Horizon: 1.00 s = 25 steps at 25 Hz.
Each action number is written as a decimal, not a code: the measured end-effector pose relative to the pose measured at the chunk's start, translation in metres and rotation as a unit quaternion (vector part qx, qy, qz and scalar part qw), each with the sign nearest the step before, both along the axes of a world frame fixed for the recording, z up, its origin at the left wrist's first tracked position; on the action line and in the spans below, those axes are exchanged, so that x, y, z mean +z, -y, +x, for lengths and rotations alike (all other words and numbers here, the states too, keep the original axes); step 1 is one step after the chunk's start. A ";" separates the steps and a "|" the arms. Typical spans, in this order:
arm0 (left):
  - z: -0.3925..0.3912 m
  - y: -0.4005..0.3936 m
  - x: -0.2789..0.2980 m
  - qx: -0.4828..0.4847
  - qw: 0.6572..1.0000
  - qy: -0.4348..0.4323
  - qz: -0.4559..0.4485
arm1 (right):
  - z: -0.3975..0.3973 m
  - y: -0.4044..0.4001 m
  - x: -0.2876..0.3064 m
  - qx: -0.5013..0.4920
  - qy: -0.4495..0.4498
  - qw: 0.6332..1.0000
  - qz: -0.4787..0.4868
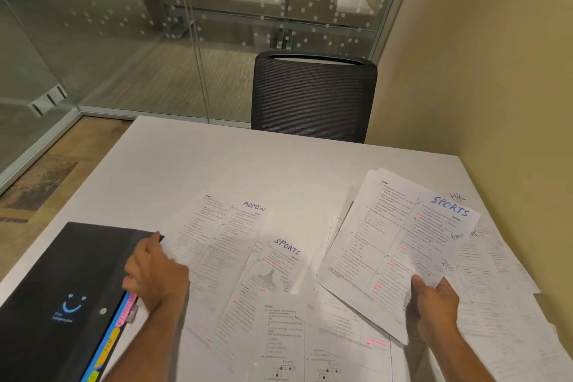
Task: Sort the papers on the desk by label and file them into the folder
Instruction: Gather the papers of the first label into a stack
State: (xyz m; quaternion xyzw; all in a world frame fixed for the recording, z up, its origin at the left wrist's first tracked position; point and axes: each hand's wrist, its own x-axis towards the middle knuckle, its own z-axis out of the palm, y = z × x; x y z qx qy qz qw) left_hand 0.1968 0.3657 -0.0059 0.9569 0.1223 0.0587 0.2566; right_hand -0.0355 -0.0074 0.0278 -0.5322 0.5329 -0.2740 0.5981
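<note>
Both forearms are bare, with no sleeves in view. The left hand (155, 273) and right hand (434, 304) wear no gloves, and no rings, watch or bracelets show on either wrist.

The folder (59, 298) runs off the bottom-left edge, its coloured tabs (114, 335) blurred. The left hand (155, 276) is motion-blurred and hides the folder's edge; the papers' (511, 319) print is too small to read

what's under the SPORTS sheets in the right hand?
Under the held SPORTS sheets, gripped by the right hand, lie more printed papers; an HR-labelled sheet peeks out behind. The covered papers' labels cannot be seen.
</note>
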 end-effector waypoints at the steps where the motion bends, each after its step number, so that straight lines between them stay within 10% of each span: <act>1: 0.000 0.010 -0.001 -0.044 0.999 0.023 0.009 | 0.001 0.000 0.000 0.003 -0.002 1.000 0.000; 4: -0.001 0.047 -0.012 -0.244 0.968 0.060 0.023 | 0.006 0.003 0.001 0.005 0.001 1.000 -0.001; 9: 0.008 0.128 -0.007 -0.533 0.825 -0.123 0.144 | 0.012 0.010 0.005 0.003 0.009 1.000 0.005; 25: 0.019 0.185 -0.018 -0.592 0.729 -0.101 0.329 | 0.029 0.038 -0.009 0.006 0.021 1.000 0.020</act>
